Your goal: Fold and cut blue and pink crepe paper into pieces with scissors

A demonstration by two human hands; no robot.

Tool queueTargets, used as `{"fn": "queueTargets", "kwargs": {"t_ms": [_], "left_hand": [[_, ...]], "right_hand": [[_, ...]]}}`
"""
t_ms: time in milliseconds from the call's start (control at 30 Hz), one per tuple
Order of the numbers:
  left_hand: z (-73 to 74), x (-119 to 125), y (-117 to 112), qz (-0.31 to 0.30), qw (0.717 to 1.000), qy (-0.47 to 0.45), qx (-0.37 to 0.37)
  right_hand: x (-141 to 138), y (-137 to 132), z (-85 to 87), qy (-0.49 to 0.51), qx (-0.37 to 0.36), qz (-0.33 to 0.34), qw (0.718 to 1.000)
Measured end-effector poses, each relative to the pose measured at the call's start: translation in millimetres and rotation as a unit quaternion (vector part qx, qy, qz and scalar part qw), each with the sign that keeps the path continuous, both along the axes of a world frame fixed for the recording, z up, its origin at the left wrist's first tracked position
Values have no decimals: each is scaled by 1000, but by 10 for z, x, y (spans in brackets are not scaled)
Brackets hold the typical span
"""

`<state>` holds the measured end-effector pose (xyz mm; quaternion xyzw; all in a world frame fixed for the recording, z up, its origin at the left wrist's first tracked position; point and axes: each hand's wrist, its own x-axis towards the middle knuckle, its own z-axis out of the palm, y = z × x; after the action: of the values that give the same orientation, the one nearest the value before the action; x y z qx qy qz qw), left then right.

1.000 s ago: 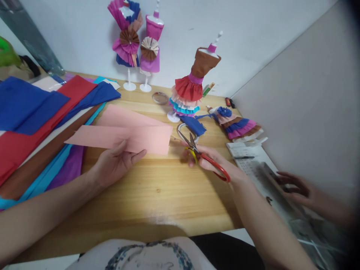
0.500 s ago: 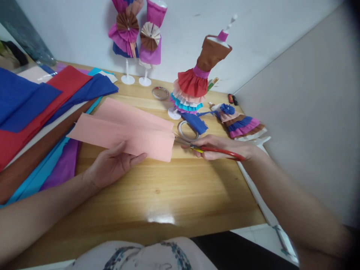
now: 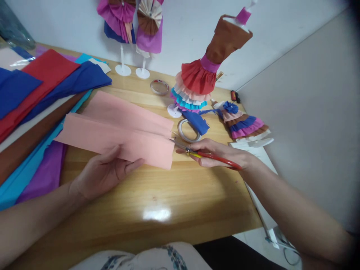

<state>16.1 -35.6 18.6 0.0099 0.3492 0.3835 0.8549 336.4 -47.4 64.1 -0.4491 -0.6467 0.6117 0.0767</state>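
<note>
A folded sheet of pink crepe paper (image 3: 132, 138) is held above the table, its near edge gripped by my left hand (image 3: 105, 172) with the thumb on top and fingers beneath. My right hand (image 3: 212, 152) is closed round red-handled scissors (image 3: 216, 159). The blades point left and their tips lie at the paper's right edge, near the fold. Just behind the scissors, a roll of tape (image 3: 181, 132) lies beside a piece of blue paper (image 3: 198, 122).
Folded coloured papers (image 3: 53, 71) are spread at the left. A doll form in a tiered paper dress (image 3: 199, 78) stands at the back, with two more dressed stands (image 3: 122, 69) left of it. A striped doll dress (image 3: 247, 123) lies at the right. A clear tape roll (image 3: 159, 87) sits behind.
The scissor tips have moved slightly left, from beside the pink paper's right edge onto it. My view has shifted a little; both hands keep their hold.
</note>
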Motion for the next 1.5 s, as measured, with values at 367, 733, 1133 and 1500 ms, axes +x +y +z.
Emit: {"fn": "queueTargets", "kwargs": {"t_ms": [367,733,1133,1500], "left_hand": [[39,33,3,8,999,32,-20],[-4,6,1,0,1000,17,-5],[-24,-19,-11,-11,999,-26,27],[-55,-40,-9,-28,999,-15,10]], "right_hand": [[-50,-2,-27,4,23,4,1000],[-46,13,-66,0,27,11,1000],[-45,23,-57,-3,44,10,999],[-112,18,-9,-39,63,16,997]]}}
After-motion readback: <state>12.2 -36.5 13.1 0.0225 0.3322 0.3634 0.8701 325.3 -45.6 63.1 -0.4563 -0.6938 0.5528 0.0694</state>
